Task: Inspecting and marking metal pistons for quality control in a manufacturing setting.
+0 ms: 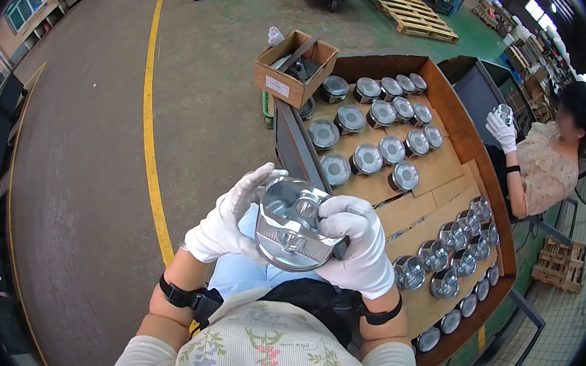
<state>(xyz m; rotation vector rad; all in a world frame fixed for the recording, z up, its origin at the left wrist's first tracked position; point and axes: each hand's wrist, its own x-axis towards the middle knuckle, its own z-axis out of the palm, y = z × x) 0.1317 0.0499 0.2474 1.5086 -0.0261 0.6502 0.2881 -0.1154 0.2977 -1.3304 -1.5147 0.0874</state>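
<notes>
In front of my body I hold a shiny metal engine piston (pixel 287 236), its hollow underside facing up toward me. My left hand (pixel 226 220), in a white glove, grips its left side, thumb below and fingers along the upper rim. Also gloved in white, my right hand (pixel 361 251) is closed against the right side, with curled fingers at the rim. A small dark part shows between the right palm and the piston; I cannot tell what it is. Several more pistons (pixel 367 159) stand in rows in the brown-lined bin (pixel 415 214) to the right.
A wooden box (pixel 282 85) with dark items rests on the bin's far left corner. Across the bin sits another person (pixel 541 163) with a white-gloved hand holding a piston (pixel 505 114). A yellow line (pixel 149 111) runs along the floor at left. A pallet (pixel 411 13) lies farther back.
</notes>
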